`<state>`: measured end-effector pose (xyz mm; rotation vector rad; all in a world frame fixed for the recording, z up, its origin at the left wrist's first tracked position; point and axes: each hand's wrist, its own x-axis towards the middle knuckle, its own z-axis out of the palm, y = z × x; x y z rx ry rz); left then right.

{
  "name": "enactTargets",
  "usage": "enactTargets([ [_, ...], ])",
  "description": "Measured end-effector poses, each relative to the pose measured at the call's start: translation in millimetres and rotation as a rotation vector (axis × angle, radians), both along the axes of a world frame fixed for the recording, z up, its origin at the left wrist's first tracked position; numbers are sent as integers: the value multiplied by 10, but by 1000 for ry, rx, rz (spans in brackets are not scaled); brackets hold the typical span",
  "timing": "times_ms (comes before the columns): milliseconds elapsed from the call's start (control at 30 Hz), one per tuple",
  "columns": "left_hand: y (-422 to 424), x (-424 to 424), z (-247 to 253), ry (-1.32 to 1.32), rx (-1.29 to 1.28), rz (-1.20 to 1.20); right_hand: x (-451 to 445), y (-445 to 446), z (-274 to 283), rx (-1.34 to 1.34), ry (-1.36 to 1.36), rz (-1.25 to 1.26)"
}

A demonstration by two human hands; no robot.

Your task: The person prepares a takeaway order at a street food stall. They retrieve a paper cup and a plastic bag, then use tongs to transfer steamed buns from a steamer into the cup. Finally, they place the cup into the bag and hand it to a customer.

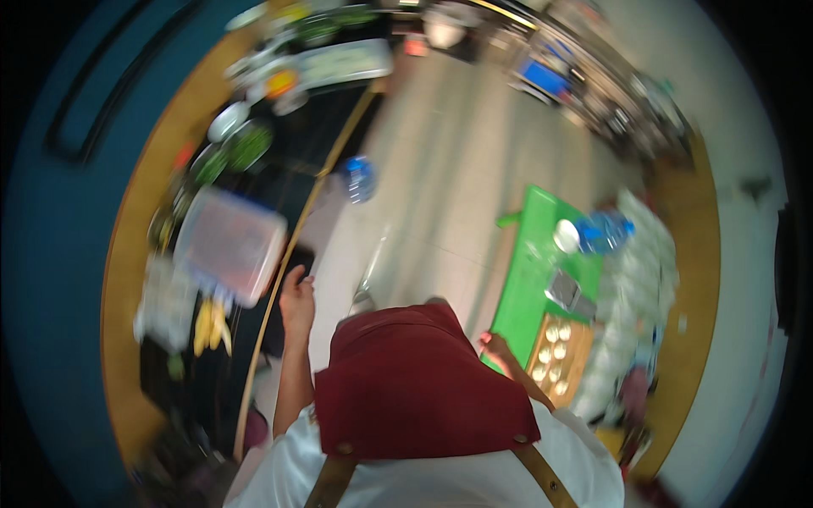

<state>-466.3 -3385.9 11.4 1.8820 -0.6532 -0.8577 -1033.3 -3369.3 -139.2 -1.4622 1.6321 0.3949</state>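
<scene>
My left hand (pixel 297 303) hangs beside the edge of the dark counter (pixel 254 320), its fingers apart and nothing in it. Just beyond that edge stands a translucent plastic container with a lid (pixel 232 241). On the other side, my right hand (pixel 494 348) is near the edge of a green table (pixel 524 273); its fingers look curled, and blur hides whether they hold something. A wooden board (pixel 575 352) bearing several small pale round pieces (pixel 559 350) lies on that table. Between my arms is a dark red apron (pixel 425 381).
Bowls of chopped greens (pixel 249 146), a long tray (pixel 346 62) and yellow peels or gloves (pixel 211 327) are on the counter. A blue-tinted bottle (pixel 360 180) stands beside it. The green table holds a large blue-tinted bottle (pixel 600 232) and a small grey device (pixel 563 289).
</scene>
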Motion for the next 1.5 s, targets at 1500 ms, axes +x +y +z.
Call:
enactTargets([
  [1500, -10947, -6579, 4399, -823, -2426, -520, -5497, -9073, -273, -292, -42, -358],
])
